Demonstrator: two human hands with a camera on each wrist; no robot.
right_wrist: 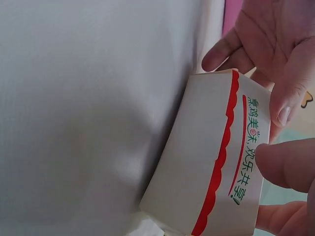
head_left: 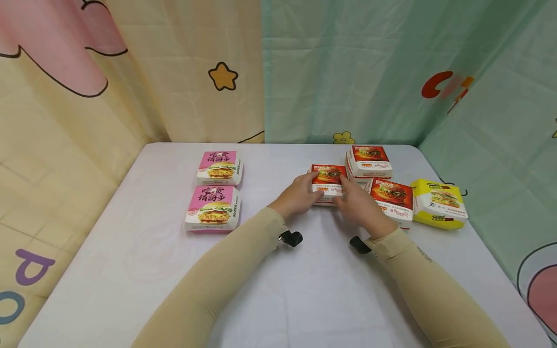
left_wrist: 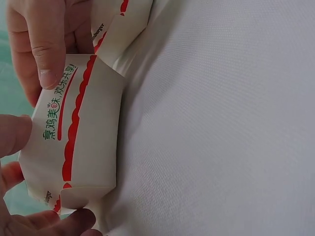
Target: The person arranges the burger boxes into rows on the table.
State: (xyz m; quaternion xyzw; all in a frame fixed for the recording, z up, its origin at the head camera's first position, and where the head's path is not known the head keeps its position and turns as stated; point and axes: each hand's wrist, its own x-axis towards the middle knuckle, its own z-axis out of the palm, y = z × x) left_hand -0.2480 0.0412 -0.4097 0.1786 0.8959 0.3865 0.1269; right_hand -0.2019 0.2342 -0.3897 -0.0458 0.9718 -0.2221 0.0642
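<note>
Both hands hold one red-and-white burger box [head_left: 327,186] on the white table, one from each side. My left hand [head_left: 300,194] grips its left side; in the left wrist view its thumb [left_wrist: 12,132] lies at the box's upper front edge. From the right, my right hand [head_left: 361,202] holds the same box, with its thumb [right_wrist: 288,162] against the front upper edge. The front wall [right_wrist: 197,157] shows a red scalloped stripe and green writing. Close beside the right hand lies another red-and-white burger box [head_left: 393,195], partly covered by that hand.
A third red-and-white box [head_left: 370,162] sits behind, at the back right. To the far right is a yellow burger box [head_left: 439,203]. Two pink-and-white burger boxes [head_left: 213,209] stand one behind the other on the left. Printed curtains [head_left: 304,72] enclose the table's back and sides.
</note>
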